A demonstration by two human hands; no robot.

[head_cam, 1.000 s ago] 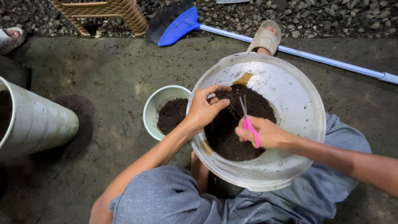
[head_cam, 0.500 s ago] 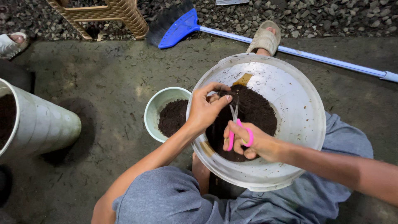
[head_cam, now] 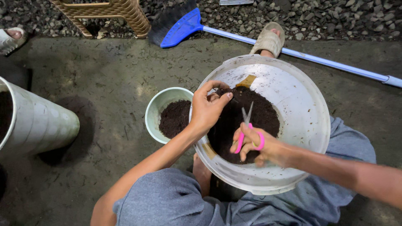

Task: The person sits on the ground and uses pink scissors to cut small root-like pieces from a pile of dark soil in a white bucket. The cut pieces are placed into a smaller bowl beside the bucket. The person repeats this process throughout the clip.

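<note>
I see the pink-handled scissors point(head_cam: 248, 133) over dark soil point(head_cam: 247, 121) in the big white bucket point(head_cam: 301, 104) — my right hand point(head_cam: 261, 146) grips them, blades slightly apart. My left hand point(head_cam: 207, 109) pinches something small — beside it, a green pot point(head_cam: 161, 106).

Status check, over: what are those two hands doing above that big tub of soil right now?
Left hand pinches a thin dark stem over the soil. Right hand grips pink-handled scissors, blades open. White tub on lap; small pot beside it. Nothing between.
</note>
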